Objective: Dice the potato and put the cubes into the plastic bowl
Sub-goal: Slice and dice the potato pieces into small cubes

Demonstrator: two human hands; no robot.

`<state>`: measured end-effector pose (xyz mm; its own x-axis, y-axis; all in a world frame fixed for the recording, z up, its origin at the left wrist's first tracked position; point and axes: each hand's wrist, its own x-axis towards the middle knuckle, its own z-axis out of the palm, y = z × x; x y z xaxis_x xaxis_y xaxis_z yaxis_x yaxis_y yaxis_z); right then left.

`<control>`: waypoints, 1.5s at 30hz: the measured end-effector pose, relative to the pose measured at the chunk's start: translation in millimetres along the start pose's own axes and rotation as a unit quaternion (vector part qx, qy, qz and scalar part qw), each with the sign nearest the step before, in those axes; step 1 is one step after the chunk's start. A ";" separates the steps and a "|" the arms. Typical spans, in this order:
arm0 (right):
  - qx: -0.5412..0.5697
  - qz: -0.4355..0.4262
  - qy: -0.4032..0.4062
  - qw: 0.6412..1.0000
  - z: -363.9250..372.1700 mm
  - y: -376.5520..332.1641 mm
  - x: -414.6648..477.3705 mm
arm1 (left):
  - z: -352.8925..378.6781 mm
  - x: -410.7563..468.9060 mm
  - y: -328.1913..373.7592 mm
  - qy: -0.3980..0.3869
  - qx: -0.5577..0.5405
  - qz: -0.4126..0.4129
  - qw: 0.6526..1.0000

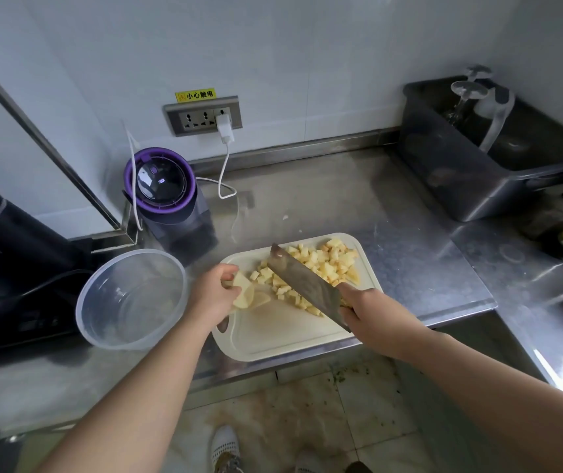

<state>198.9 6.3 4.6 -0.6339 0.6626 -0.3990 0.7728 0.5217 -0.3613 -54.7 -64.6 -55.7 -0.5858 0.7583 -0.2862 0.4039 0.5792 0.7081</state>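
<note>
left hand pinches potato chunk at board's 9 o'clock | right hand grips knife | cubes heaped at 1 o'clock, bowl beyond 9 | chunk likely firm, wet, slippery — hold its sides, flat face down

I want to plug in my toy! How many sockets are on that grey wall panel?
3, side by side on the grey wall socket panel: left socket, middle socket, and right socket, mostly covered by the white charger plug.
</note>
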 end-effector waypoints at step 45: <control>-0.009 0.001 -0.004 1.000 7.6 1.1 -22.3 | 41.5 -54.9 -18.9 -0.067 0.149 0.031 0.986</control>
<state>213.6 -11.9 6.7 -0.6325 0.6596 -0.4059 0.7744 0.5301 -0.3453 -1.0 -104.8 -80.2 -0.4635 0.8165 -0.3442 0.6370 0.5771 0.5112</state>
